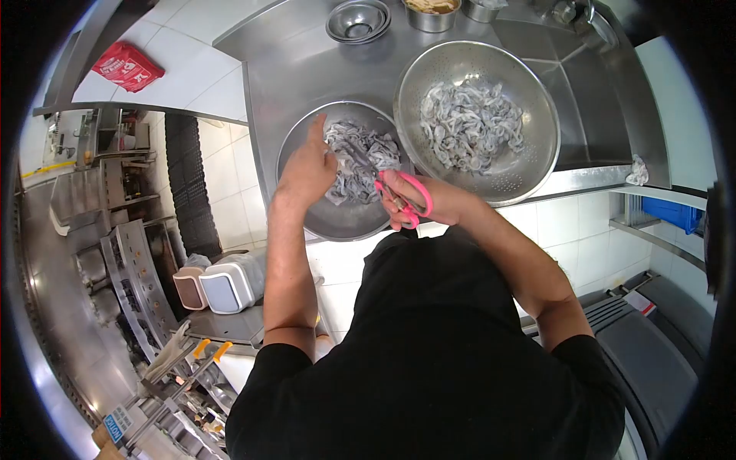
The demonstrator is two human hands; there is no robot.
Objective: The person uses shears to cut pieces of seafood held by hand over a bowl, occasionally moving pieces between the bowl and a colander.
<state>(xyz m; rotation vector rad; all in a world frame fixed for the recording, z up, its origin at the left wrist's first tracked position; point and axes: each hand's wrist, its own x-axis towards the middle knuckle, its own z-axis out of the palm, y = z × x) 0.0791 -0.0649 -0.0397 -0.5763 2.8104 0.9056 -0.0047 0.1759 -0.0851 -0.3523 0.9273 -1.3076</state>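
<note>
My right hand (pixel 399 201) is wrapped round the pink handles of a pair of scissors (pixel 421 201). Their blades point up and left, over a wide metal bowl (pixel 287 147). Heaped in this bowl are grey, translucent pieces that look like raw shrimp (pixel 354 188). Over the bowl's left side is my left hand (pixel 309 170), its index finger stretched toward the far rim and its thumb apart. I see nothing held in it, though the other fingers are partly hidden. Beside the bowl on the right, a large perforated colander (pixel 540 115) contains more shrimp-like pieces (pixel 469 126).
Small stacked metal bowls (pixel 358 21) and a metal container of yellowish food (pixel 432 17) stand at the back of the steel counter (pixel 280 65). A sink (pixel 598 100) with a tap (pixel 602 29) is at right. A red packet (pixel 128 67) lies far left.
</note>
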